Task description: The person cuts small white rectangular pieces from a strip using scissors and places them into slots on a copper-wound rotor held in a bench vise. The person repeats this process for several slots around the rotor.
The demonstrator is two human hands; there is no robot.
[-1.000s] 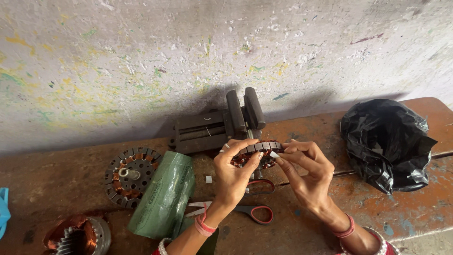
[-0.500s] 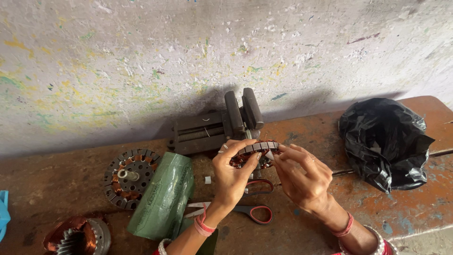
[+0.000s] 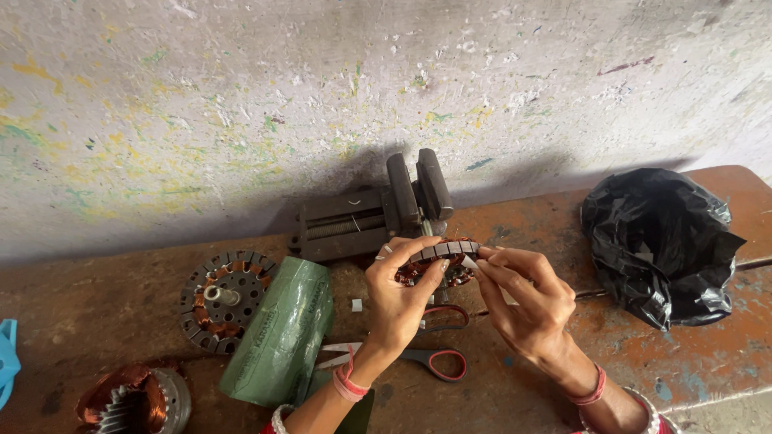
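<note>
Both hands (image 3: 402,301) gripping stator (image 3: 438,261), green roll (image 3: 281,333) beside

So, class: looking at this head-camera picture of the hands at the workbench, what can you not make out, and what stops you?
- Slotted ring, head view: its lower half is hidden by the left hand and right hand.
- White slip at the right fingertips: too small to identify.
- Scissors: blades partly hidden by the left wrist.
- Copper-wound part: cut off by the bottom edge.
- Black bag: contents hidden by its own folds.
</note>
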